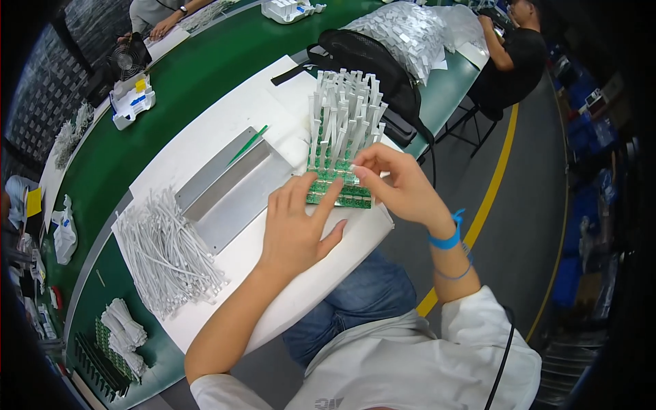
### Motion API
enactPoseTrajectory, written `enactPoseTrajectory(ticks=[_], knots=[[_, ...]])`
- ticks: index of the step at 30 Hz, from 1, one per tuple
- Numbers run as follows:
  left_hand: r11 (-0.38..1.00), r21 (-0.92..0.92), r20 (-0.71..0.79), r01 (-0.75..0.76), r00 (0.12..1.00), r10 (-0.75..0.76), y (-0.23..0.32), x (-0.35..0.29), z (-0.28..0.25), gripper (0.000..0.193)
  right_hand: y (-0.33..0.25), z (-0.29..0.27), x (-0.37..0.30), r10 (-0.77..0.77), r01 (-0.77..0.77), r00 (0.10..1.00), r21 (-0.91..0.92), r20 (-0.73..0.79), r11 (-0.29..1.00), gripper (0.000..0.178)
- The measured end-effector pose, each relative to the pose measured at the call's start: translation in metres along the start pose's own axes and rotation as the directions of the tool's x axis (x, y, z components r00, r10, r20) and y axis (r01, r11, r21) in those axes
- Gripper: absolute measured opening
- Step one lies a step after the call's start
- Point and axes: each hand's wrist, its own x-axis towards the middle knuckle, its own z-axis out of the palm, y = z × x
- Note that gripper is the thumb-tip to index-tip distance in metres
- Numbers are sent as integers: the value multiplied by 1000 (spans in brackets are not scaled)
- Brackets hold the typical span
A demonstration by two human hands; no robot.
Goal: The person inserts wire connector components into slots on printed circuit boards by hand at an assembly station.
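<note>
A green circuit board panel [354,202] lies in front of me near the right end of a white work surface [266,273]. Many white cables [345,113] stand up from its far part in rows. My left hand [294,222] rests with fingers spread, its index fingertip on the panel. Over the panel's right side my right hand [396,179] is closed in a pinch, wearing a blue wristband [447,238]. Something small and whitish shows at its fingertips, too small to name. A loose pile of white cables [167,249] lies to the left.
A grey metal tray [242,195] with a thin green strip [249,144] stands beside the panel. Behind are a black bag [365,58] and a clear sack of white parts [403,34]. White plastic housings [132,102] sit on the green belt. A seated person [512,61] works at far right.
</note>
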Motion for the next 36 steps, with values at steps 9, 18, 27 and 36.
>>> enactPoseTrajectory(ticks=[9, 18, 27, 36], knots=[[993, 112, 33, 25, 999, -29, -13, -6, 20, 43, 5, -7, 60, 116, 313, 873, -727, 473, 611, 8], [995, 95, 24, 43, 999, -46, -42, -24, 22, 47, 21, 21, 91, 163, 390, 819, -742, 550, 545, 13], [998, 19, 9, 57, 998, -57, -65, -30, 25, 38, 21, 45, 116, 251, 447, 750, -749, 612, 489, 15], [998, -4, -5, 61, 998, -61, -83, -37, 26, 42, 28, 62, 129, 274, 431, 722, -722, 636, 541, 14]])
